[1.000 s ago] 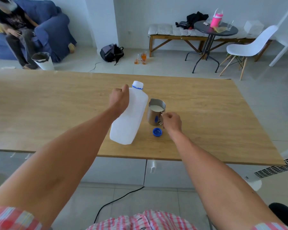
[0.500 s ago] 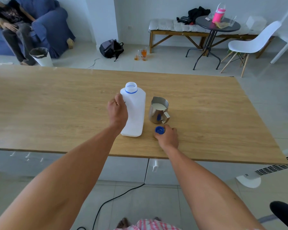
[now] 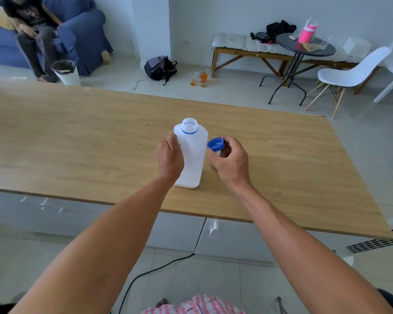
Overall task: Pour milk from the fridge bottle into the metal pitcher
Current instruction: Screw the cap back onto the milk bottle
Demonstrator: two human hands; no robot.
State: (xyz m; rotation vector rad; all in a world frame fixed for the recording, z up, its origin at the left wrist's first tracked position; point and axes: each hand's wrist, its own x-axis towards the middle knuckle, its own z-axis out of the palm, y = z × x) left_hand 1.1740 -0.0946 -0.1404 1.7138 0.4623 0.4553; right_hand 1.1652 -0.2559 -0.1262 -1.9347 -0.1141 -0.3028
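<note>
One uncapped bottle (image 3: 192, 155) gripped by left hand (image 3: 169, 158) — right hand (image 3: 230, 160) pinches one blue cap (image 3: 216, 143).

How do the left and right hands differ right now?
The left hand wraps the side of the upright white bottle, bracing it on the table; the right hand is off the table, lifted beside the bottle. The left grip is a full-hand wrap; the right pinches the small blue cap in its fingertips, near the open neck. Both are closed on something, at about the same height in view.
</note>
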